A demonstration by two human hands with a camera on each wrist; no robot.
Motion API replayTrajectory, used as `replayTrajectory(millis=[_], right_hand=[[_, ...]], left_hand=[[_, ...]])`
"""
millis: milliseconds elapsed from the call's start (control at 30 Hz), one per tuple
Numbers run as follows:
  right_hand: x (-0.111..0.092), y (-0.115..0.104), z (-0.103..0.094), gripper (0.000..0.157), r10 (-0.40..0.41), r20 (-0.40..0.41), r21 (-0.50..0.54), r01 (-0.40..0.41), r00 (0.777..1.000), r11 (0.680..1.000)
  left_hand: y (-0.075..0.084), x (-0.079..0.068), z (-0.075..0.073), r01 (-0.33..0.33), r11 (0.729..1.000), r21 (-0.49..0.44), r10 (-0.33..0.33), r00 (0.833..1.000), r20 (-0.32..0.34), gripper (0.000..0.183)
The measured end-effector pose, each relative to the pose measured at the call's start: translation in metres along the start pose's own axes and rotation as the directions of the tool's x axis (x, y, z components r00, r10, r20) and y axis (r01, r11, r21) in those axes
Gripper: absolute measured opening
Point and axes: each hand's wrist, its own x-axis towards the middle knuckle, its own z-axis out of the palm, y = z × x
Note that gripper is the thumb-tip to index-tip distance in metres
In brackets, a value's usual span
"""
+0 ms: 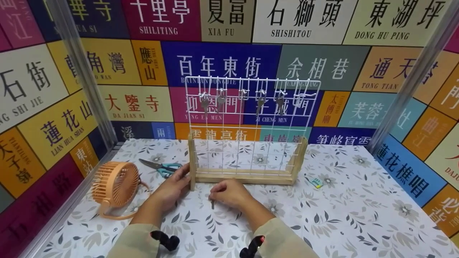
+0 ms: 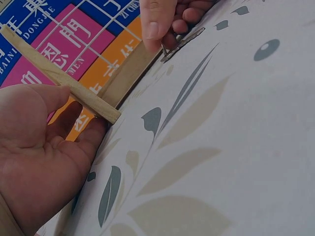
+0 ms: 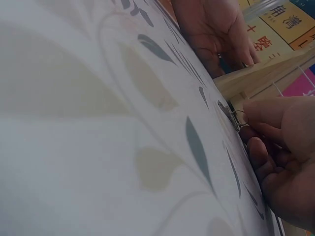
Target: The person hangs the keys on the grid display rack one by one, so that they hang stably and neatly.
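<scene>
My right hand (image 1: 231, 193) pinches a small key (image 1: 212, 204) by its ring, low over the tabletop before the rack. In the right wrist view the thin key ring (image 3: 239, 112) sits at the fingertips, and the key (image 3: 226, 109) lies along the cloth. At the rack's left end, my left hand (image 1: 175, 188) grips the wooden upright (image 2: 61, 78), thumb on one side and fingers behind it. That upright carries a white wire grid rack (image 1: 251, 114), where several keys (image 1: 279, 98) hang from hooks near the top.
An orange fan (image 1: 116, 184) stands to the left. Behind my left hand lie scissors (image 1: 163, 167) with teal handles. A small green-and-white item (image 1: 316, 182) lies right of the rack on the floral tablecloth (image 1: 344, 215). Printed panels (image 1: 218, 64) enclose the table.
</scene>
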Motion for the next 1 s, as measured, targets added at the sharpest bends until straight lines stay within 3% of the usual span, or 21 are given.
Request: replayTrajectory(millis=[267,733,900,1000], right_hand=[[0.001,-0.002,0.003,0.009,0.045,-0.031,0.017,-0.044,0.999,0.999],[0.002,-0.004,0.008,0.008,0.031,-0.086,0.039,-0.028,0.996,0.999],[0.003,-0.006,0.001,0.015,0.034,-0.096,0.154,-0.019,0.995,0.988],[0.001,-0.018,-0.011,0.02,0.019,-0.134,0.243,0.014,0.991,0.97]], left_hand=[[0.002,-0.001,0.001,0.026,0.999,0.03,-0.025,1.0,-0.015,0.059],[0.002,-0.002,-0.001,0.059,0.998,0.011,-0.058,0.998,-0.033,0.058],[0.001,-0.002,-0.001,0.037,0.999,-0.002,-0.037,0.999,-0.013,0.059],[0.001,-0.002,-0.001,0.02,1.0,-0.007,-0.02,1.0,-0.008,0.059]])
